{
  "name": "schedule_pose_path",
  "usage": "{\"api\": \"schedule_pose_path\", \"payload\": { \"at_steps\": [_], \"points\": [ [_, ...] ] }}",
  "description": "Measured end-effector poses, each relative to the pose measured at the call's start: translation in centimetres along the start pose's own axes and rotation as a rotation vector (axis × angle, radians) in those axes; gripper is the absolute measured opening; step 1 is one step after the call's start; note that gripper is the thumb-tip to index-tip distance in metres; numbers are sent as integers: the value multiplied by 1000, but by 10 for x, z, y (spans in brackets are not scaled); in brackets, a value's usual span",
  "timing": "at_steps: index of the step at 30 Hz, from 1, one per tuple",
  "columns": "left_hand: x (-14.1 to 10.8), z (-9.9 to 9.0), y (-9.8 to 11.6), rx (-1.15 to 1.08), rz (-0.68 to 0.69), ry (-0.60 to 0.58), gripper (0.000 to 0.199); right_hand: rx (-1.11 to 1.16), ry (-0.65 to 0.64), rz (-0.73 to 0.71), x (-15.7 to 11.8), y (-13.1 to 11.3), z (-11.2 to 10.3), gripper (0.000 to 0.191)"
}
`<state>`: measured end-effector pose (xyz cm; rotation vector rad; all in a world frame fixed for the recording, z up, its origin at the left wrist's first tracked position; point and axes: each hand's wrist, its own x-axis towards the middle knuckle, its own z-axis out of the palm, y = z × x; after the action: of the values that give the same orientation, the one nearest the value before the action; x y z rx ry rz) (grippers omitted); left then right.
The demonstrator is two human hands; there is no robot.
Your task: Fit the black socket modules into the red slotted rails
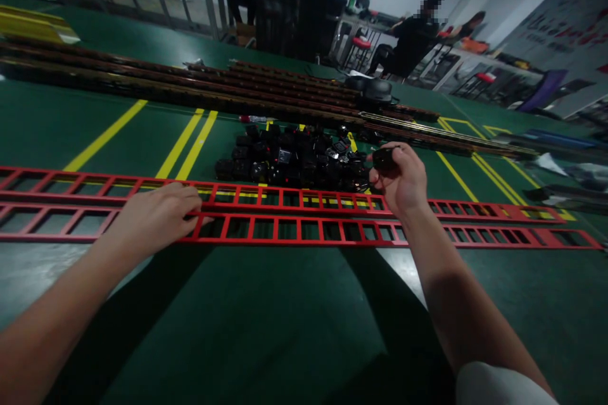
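Two long red ladder-like frames (266,228) with many rectangular openings lie side by side across the green surface. My left hand (159,215) rests over both frames at the left, its fingers curled down and closed on the red bars; the fingertips are partly hidden. Above the frames on the right, my right hand (403,180) pinches a small black blocky part (386,158) between thumb and fingers. Just left of that hand sits a pile of similar black parts (285,158), some with shiny faces. Their exact kind is too dim to tell.
Long dark reddish-brown rails (190,85) lie beyond the pile. A dark rounded object (375,90) rests by them. Yellow stripes (185,145) mark the green surface. Black chairs (289,16), workbenches and several people are in the background. Dark strips (565,196) lie at the right.
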<state>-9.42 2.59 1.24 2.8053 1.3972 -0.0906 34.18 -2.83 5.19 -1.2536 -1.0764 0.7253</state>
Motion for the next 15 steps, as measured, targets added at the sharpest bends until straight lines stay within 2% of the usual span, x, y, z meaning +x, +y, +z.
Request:
{"api": "schedule_pose_path", "payload": {
  "at_steps": [4, 6, 7, 11, 12, 14, 15],
  "points": [
    [1, -4, 3, -4, -42, -23, 22, -46, 111, -84, 5, -3, -4, 37],
    [2, -7, 5, -5, -53, -47, 20, -71, 67, -30, 2, -2, 1, 38],
    [2, -8, 6, -4, -53, -57, 19, -76, -1, 20, -2, -1, 5, 38],
    [3, -8, 5, 12, -67, -87, 18, -99, -496, 278, -16, 1, 21, 54],
    [4, -7, 4, 15, -72, -95, 19, -151, -584, 320, -19, 1, 24, 57],
    [6, -5, 1, 19, -67, -115, 22, -354, -666, 315, -20, 0, 26, 51],
    [7, -4, -1, 15, -55, -123, 23, -489, -670, 258, -19, -1, 26, 46]
  ]
}}
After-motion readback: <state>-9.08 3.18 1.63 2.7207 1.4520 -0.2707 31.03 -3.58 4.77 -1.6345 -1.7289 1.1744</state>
